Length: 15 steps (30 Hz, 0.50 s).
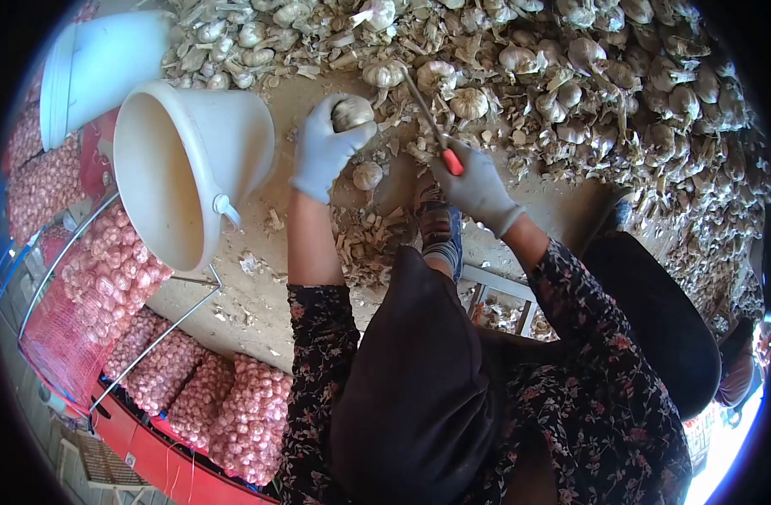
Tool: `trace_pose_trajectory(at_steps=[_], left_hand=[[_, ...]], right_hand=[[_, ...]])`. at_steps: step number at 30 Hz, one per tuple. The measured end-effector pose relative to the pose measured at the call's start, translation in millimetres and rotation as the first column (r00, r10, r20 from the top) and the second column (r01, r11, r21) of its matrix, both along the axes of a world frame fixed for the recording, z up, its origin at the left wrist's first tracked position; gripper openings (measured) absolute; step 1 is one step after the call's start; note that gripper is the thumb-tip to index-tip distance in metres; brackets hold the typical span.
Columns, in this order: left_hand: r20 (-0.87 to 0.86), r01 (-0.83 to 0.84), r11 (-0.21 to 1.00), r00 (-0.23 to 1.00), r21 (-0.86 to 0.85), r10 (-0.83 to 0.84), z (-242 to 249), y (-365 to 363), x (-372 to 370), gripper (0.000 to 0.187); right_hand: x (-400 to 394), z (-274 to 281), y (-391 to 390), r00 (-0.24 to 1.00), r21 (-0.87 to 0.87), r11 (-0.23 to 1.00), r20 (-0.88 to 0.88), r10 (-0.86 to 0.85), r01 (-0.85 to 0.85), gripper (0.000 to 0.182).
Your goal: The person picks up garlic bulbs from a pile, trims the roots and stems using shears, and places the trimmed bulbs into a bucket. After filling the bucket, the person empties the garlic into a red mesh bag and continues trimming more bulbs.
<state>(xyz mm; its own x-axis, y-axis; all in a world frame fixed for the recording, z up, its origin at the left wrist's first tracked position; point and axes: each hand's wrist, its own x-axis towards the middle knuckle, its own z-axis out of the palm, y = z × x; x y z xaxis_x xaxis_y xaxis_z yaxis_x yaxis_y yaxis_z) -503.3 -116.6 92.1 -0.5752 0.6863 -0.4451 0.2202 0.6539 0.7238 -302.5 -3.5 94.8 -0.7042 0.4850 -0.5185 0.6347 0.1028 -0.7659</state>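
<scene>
My left hand (328, 150), in a pale glove, is closed around a garlic bulb (352, 114) just right of the white bucket. In my gloved right hand (474, 183) is a knife (427, 109) with a red and dark handle, its narrow blade pointing up and left toward the heap. The blade does not touch the held bulb. A loose garlic bulb (368, 176) lies on the ground below my left hand. Beyond both hands spreads a large heap of garlic (587, 59) with dry stems.
An empty white bucket (234, 126) lies tipped at the left, with a pale bucket (112, 71) behind it. Net sacks of garlic (250, 412) line the lower left beside a metal frame (162, 337). A metal stool edge (499, 284) shows near my legs.
</scene>
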Motion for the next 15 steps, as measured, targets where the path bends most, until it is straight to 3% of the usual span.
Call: trace_pose_trajectory(at_steps=[1, 2, 4, 8, 11, 13, 14, 15], left_hand=[[0.486, -0.282, 0.913, 0.867, 0.296, 0.111, 2, -1, 2, 0.058], [0.486, -0.278, 0.915, 0.867, 0.293, 0.108, 4, -2, 6, 0.058], [0.876, -0.675, 0.672, 0.476, 0.305, 0.081, 11, -4, 22, 0.055], [0.919, -0.752, 0.567, 0.394, 0.336, -0.022, -3, -13, 35, 0.055], [0.873, -0.712, 0.606, 0.484, 0.353, 0.060, 2, -8, 38, 0.056], [0.755, -0.546, 0.723, 0.653, 0.424, 0.050, 16, -3, 37, 0.057], [0.759, -0.544, 0.728, 0.649, 0.416, 0.051, 21, -2, 36, 0.057], [0.656, -0.451, 0.797, 0.749, 0.402, 0.093, 25, -1, 33, 0.058]], right_hand=[[8, 2, 0, 1.000, -0.003, 1.000, 0.000, -0.005, 0.005, 0.032], [15, 3, 0, 0.999, 0.043, 0.998, 0.037, 0.039, -0.041, 0.033], [26, 12, -4, 0.986, 0.063, 0.991, 0.123, 0.111, -0.120, 0.037], [31, 20, -8, 0.984, 0.204, 0.962, 0.048, 0.174, -0.180, 0.039], [23, 31, -3, 0.971, 0.324, 0.916, 0.085, 0.223, -0.238, 0.040], [17, 33, 1, 0.951, 0.501, 0.812, 0.083, 0.298, -0.298, 0.042], [12, 38, 3, 0.933, 0.471, 0.805, 0.168, 0.318, -0.360, 0.044], [10, 39, 5, 0.934, 0.467, 0.808, 0.171, 0.315, -0.358, 0.044]])
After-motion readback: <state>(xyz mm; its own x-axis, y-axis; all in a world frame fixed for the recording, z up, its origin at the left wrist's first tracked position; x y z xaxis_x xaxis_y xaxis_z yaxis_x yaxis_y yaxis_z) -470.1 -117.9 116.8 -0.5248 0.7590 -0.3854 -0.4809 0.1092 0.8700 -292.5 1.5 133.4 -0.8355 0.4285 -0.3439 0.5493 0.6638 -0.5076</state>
